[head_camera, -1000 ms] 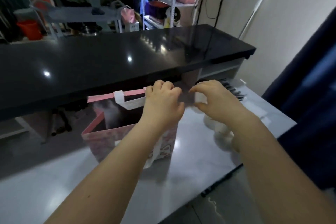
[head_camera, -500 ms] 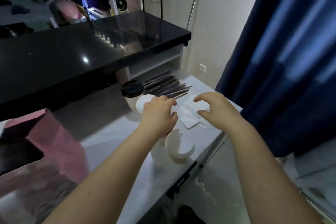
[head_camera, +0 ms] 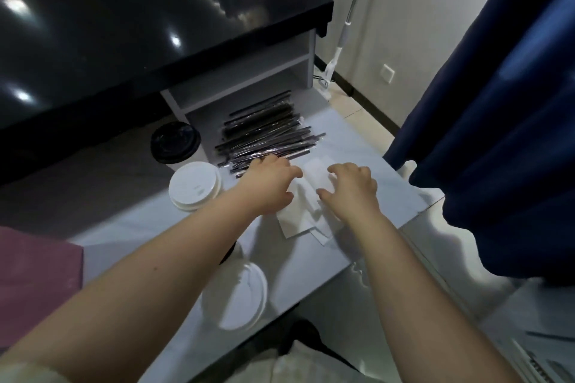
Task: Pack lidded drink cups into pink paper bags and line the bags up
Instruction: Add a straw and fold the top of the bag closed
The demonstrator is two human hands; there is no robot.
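Single head-worn wide-angle view, above and nearer than the pile of black plastic-wrapped straws [head_camera: 267, 137], facing forward and steeply down, close in, left hand [head_camera: 269, 186] and right hand [head_camera: 351, 190] mid-frame just before the pile, glossy black countertop [head_camera: 140, 25] beyond it

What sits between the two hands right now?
A loose pile of white paper napkins lies between the left hand and the right hand, seen in the head view.

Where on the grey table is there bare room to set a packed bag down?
Bare table lies between the pink bag, far white-lidded cup and near white-lidded cup. Crowded at the far right: straws, napkins, left hand, right hand.
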